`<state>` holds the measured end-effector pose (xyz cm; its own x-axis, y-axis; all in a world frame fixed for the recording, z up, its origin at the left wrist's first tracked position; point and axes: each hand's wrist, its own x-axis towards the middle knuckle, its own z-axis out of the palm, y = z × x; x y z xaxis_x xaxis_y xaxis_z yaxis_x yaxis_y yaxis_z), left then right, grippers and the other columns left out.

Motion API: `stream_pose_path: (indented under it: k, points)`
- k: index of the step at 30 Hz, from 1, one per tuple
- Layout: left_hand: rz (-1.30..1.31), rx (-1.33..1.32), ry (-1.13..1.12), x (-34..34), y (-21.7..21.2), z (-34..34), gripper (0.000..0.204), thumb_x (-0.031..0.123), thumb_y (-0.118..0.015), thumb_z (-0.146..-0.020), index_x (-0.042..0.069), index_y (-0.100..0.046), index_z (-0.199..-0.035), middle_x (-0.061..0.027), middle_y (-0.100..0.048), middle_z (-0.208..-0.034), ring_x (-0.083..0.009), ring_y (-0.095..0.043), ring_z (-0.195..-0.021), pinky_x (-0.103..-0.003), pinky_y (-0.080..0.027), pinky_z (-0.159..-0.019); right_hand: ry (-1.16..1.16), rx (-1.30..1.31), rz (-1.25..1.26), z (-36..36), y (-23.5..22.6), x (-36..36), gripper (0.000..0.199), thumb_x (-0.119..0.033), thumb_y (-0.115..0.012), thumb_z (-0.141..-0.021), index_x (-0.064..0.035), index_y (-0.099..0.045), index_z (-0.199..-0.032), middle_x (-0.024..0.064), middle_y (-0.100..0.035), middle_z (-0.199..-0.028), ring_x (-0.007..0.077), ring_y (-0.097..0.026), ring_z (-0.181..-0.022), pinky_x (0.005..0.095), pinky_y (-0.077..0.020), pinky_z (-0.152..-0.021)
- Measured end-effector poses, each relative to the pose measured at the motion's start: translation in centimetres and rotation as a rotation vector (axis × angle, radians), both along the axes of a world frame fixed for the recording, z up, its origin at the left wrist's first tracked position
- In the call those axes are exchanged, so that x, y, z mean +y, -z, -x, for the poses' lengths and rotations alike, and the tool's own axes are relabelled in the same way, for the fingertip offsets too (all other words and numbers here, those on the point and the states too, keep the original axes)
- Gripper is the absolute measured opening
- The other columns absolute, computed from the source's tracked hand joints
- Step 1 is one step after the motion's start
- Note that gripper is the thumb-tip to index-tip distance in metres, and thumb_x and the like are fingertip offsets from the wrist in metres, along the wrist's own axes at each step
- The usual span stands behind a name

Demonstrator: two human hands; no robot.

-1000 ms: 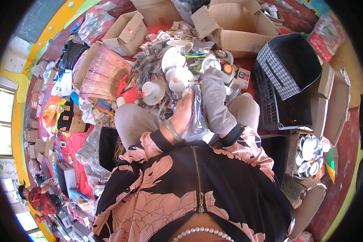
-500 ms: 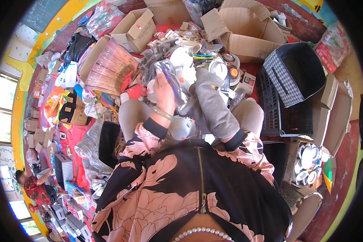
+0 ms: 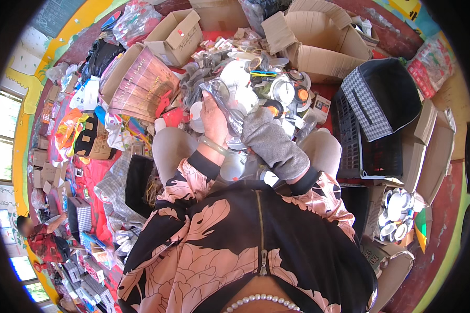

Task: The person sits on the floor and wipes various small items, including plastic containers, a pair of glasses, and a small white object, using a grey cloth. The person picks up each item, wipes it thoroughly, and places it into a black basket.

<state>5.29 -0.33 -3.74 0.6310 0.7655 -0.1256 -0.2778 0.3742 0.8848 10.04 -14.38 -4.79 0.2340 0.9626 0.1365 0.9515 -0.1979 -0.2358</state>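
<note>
My left hand [image 3: 212,119], with a pale bangle at the wrist, is closed on a crinkled clear-and-grey plastic bag [image 3: 225,99]. Grey knit fabric, like a sock or mitten, covers my right hand [image 3: 269,136] from the cuff to the fingers. It sits close to the lower end of the bag; its fingers are hidden. Below the hands, between my knees, lies a round whitish object [image 3: 233,166]. Just beyond them rises a pile of white discs [image 3: 236,74], clear-lidded round tubs [image 3: 282,92] and a black item with an orange centre [image 3: 273,108].
Cardboard boxes [image 3: 324,57] stand behind the pile. On the right are a black crate [image 3: 350,138] and a houndstooth-trimmed bin [image 3: 384,96]. Pink printed cartons [image 3: 143,86] are at left, near a red cloth [image 3: 96,180]. Another person [image 3: 44,242] is at far left.
My covered right hand has drawn back toward me, uncovering the black item with the orange centre. The bag's upper end has dipped slightly. The other person's arm has shifted.
</note>
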Motion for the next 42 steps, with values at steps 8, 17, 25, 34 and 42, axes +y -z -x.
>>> stream_pose_path:
  k: [8, 17, 25, 34, 42]
  points:
    - [0.577, -0.378, 0.469, -0.5, 1.0, 0.2, 0.064, 0.06, -0.041, -0.084, 0.004, -0.045, -0.116, -0.0146, -0.058, -0.097, -0.0294, -0.056, -0.092, -0.038, -0.046, -0.079, -0.138, 0.333, -0.563, 0.3, -0.8, -1.8, 0.029, -0.006, -0.058, -0.066, 0.0016, -0.049, -0.092, 0.0173, -0.049, -0.087, 0.0323, -0.051, -0.083, 0.036, -0.0419, -0.072]
    - [0.447, -0.236, 0.31, 0.4, 0.5, 0.1, 0.059, 0.057, -0.037, -0.088, 0.006, -0.045, -0.115, -0.0053, -0.05, -0.069, -0.0181, -0.051, -0.066, -0.034, -0.045, -0.065, -0.01, 0.226, -0.229, 0.2, -0.9, -1.6, 0.035, -0.005, -0.056, -0.074, 0.0004, -0.049, -0.108, 0.0194, -0.053, -0.102, 0.0331, -0.052, -0.098, 0.0354, -0.0433, -0.084]
    - [0.4, -0.245, 0.05, 1.3, -0.3, 0.9, 0.027, 0.033, -0.039, -0.092, 0.008, -0.05, -0.097, -0.0035, -0.054, -0.088, -0.0172, -0.054, -0.079, -0.031, -0.048, -0.077, 0.384, 0.1, -0.124, 0.1, -5.4, -2.5, 0.028, -0.008, -0.053, -0.072, 0.0047, -0.058, -0.097, 0.0171, -0.058, -0.096, 0.029, -0.058, -0.092, 0.0348, -0.0455, -0.078]
    - [0.302, -0.192, 0.301, -1.9, 3.3, 0.4, 0.024, 0.017, -0.053, -0.089, 0.004, -0.051, -0.108, -0.0014, -0.055, -0.097, -0.0116, -0.052, -0.088, -0.028, -0.043, -0.079, 0.328, -0.061, -0.274, 0.9, -1.0, -0.7, 0.013, -0.007, -0.051, -0.073, -0.0035, -0.053, -0.086, 0.0166, -0.056, -0.081, 0.0314, -0.057, -0.081, 0.0372, -0.0462, -0.067]
    - [0.231, -0.137, 0.403, -2.9, 1.3, 1.1, 0.043, 0.004, -0.056, -0.084, 0.004, -0.04, -0.123, -0.0023, -0.055, -0.102, -0.012, -0.052, -0.091, -0.027, -0.041, -0.082, 0.414, -0.05, -0.336, 1.1, -1.6, -1.4, 0.012, -0.008, -0.048, -0.079, -0.0051, -0.054, -0.088, 0.012, -0.058, -0.077, 0.0276, -0.06, -0.072, 0.0357, -0.0475, -0.059]
